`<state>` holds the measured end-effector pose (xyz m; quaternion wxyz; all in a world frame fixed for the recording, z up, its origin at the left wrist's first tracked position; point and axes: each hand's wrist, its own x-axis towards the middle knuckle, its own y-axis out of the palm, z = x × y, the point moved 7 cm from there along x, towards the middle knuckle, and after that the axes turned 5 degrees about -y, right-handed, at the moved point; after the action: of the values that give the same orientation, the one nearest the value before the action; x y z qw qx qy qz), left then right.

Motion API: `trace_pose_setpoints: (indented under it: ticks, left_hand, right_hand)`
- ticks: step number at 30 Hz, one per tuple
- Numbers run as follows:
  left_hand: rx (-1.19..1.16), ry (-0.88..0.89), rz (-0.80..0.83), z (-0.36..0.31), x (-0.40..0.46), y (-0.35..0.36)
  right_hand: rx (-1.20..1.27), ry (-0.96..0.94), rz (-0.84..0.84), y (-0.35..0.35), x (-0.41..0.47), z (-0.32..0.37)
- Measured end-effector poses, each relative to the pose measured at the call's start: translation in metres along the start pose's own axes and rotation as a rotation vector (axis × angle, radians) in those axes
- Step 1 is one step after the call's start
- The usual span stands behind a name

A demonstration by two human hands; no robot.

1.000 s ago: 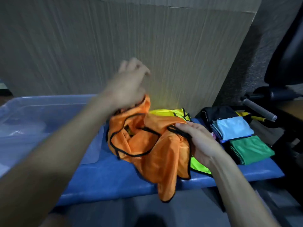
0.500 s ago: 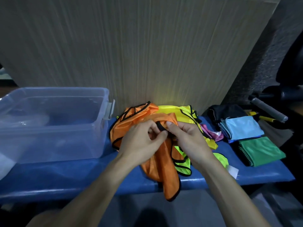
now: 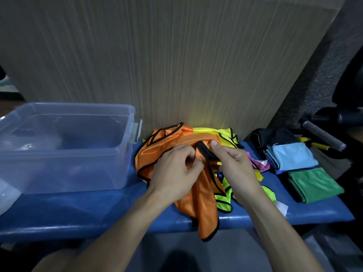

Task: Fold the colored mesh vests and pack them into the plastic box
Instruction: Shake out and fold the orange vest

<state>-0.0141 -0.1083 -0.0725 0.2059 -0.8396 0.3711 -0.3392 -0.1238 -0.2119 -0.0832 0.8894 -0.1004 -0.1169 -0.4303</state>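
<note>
An orange mesh vest (image 3: 157, 152) with black trim lies bunched on the blue bench (image 3: 82, 213), one end hanging over the front edge. My left hand (image 3: 176, 171) grips its orange fabric. My right hand (image 3: 233, 165) pinches the vest's black-trimmed edge just beside it. Under and behind the orange vest lies a yellow-green vest (image 3: 224, 199). A clear plastic box (image 3: 64, 171) stands on the bench to the left, with no vest visible in it.
Folded light blue (image 3: 292, 156) and green (image 3: 314, 184) cloths and a black cloth (image 3: 275, 136) lie at the bench's right end, a pink one (image 3: 257, 163) beside them. A wooden panel (image 3: 176, 65) rises behind. A grey-handled bar (image 3: 324, 137) sits far right.
My left hand came down from above the vest pile and joined the right hand on the orange vest. The view shifted left, bringing the box into view.
</note>
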Motion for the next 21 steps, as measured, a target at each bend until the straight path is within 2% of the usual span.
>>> trace_pose_setpoints:
  ticks: [5,7,9,11,14,16,19,21]
  left_hand:
    - [-0.456,-0.271,0.127,0.017,0.007,-0.015]
    - [-0.610,-0.360,0.170,0.024,0.006,-0.015]
    - [-0.732,-0.459,0.140,0.032,0.006,-0.015]
    - [-0.861,-0.525,0.037,0.039,0.007,-0.020]
    - [-1.057,-0.555,-0.135,0.050,0.011,-0.036]
    - [-1.120,-0.562,-0.198,0.058,0.011,-0.040]
    - [-1.205,-0.541,-0.149,0.061,0.012,-0.033]
    - [-1.232,-0.540,-0.105,0.059,0.012,-0.030]
  right_hand:
    - [0.208,0.095,-0.155,-0.022,0.003,-0.004]
    - [0.246,0.132,-0.145,-0.022,0.002,-0.005]
    - [0.274,0.155,-0.110,-0.017,0.000,-0.004]
    - [0.335,0.159,-0.130,-0.021,0.002,-0.004]
    - [0.430,0.126,-0.210,-0.041,0.006,-0.002]
    - [0.410,0.119,-0.192,-0.041,0.006,-0.003]
    - [0.346,0.136,-0.086,-0.020,0.001,-0.005]
    - [0.311,0.131,-0.091,-0.014,0.000,-0.005]
